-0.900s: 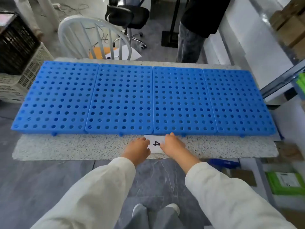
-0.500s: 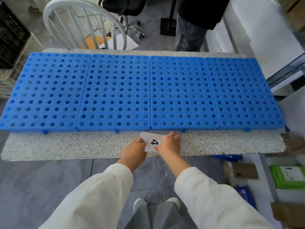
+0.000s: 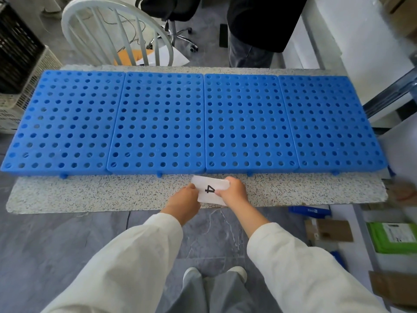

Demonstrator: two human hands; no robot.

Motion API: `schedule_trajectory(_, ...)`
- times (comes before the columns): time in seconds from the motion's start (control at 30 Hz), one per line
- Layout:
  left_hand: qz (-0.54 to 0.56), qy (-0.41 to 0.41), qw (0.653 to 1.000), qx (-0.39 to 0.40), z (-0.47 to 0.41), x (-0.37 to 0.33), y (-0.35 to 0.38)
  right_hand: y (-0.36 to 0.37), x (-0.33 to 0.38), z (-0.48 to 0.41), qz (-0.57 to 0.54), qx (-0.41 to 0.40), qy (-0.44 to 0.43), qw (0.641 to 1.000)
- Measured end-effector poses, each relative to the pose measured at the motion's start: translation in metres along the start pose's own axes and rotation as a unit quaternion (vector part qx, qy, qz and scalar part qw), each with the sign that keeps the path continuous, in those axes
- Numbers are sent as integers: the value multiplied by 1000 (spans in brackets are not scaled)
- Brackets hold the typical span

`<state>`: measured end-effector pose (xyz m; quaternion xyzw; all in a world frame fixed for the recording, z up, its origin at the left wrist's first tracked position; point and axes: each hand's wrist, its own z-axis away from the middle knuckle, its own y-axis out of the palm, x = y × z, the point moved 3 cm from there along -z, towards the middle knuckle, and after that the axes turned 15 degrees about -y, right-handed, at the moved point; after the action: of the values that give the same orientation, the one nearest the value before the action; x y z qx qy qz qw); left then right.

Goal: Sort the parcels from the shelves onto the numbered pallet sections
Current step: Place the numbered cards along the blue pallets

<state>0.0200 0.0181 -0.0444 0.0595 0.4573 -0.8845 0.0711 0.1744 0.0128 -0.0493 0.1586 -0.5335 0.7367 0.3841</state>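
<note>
Just beyond my hands runs the blue pallet [image 3: 191, 123], four perforated sections butted edge to edge. It sits on a speckled slab [image 3: 90, 195], whose near strip lies directly under the hands. The left hand [image 3: 184, 201] and the right hand [image 3: 232, 192] are both closed in a pinch on the number label [image 3: 211, 188], one at each side edge (whether the paper touches the slab I cannot tell). I judge the label to be a thin slip: nearly weightless, floppy and easy to crease or let slide. Gripping both edges and laying it flat seems the safest way. It is white and slightly rumpled, with a black 4 tilted off square. It lies between the hands, just short of the pallet's near edge where the two middle sections meet.
</note>
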Motion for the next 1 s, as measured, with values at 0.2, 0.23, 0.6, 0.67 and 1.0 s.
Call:
schedule_trajectory(0.2,29,34,997,-59,23,-2,-53,-43,13,12,22,-3,-36,999)
schedule_trajectory(0.23,34,41,996,-68,26,-2,-66,-54,19,14,28,-7,-42,999)
schedule_trajectory(0.6,84,134,979,-127,68,-47,-157,-162,108,46,136,40,-126,982)
schedule_trajectory(0.67,66,154,980,-111,69,-52,-154,-160,113,49,127,59,-116,983)
schedule_trajectory(1.0,29,87,988,-127,38,-38,-78,-80,30,31,-4,44,7,999)
